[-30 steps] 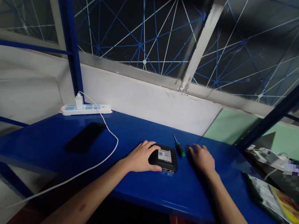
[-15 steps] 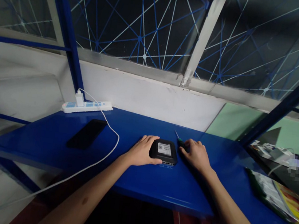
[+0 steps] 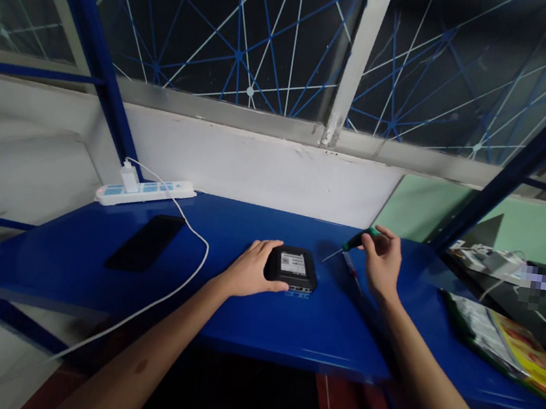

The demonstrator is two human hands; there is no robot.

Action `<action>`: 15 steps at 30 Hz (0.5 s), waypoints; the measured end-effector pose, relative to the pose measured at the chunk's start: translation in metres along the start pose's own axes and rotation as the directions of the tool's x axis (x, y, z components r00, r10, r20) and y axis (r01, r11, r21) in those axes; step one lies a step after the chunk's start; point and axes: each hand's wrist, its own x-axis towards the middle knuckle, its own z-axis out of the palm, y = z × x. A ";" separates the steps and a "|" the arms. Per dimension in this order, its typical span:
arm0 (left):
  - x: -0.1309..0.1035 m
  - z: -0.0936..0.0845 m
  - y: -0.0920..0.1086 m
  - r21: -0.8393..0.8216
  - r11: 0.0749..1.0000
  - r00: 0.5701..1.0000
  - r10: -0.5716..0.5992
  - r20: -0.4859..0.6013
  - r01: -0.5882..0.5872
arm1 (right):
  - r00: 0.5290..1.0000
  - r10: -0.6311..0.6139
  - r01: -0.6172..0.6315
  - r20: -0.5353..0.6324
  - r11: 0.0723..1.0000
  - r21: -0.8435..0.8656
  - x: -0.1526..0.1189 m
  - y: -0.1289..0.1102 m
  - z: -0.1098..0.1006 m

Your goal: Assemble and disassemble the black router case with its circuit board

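Note:
A small black box [image 3: 292, 269] with a white label on top lies on the blue table [image 3: 257, 326]. My left hand [image 3: 251, 270] grips its left side, thumb at the front edge and fingers at the back. Held up in my right hand [image 3: 382, 262] is a screwdriver [image 3: 359, 241] with a green and black handle, its thin tip slanting down to the left, apart from the box. On the table below it, left of my right hand, lies a thin tool [image 3: 353, 273] with a reddish, partly clear body.
A black phone [image 3: 146, 243] lies at the left. Behind it, a white power strip [image 3: 146, 192] holds a charger whose white cable [image 3: 198, 267] crosses the table. A colourful packet [image 3: 508, 346] and a green board [image 3: 426, 208] are at the right.
My right hand has lifted the screwdriver off the table and tilted it, uncovering the thin tool. My left hand still grips the box. The view has shifted slightly.

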 end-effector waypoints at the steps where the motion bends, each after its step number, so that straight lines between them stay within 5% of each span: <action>1: 0.000 0.000 0.000 -0.002 1.000 1.000 0.003 0.000 -0.003 | 1.000 0.017 -0.016 -0.017 0.998 0.059 0.001 0.000 0.000; 6: 0.000 0.000 0.001 -0.003 1.000 1.000 0.004 -0.001 -0.004 | 0.995 0.096 -0.096 0.009 0.967 0.235 -0.001 -0.002 0.003; 15: 0.000 0.000 0.001 0.002 1.000 1.000 0.010 0.001 -0.010 | 0.990 0.131 -0.143 0.059 0.940 0.309 -0.007 -0.009 0.006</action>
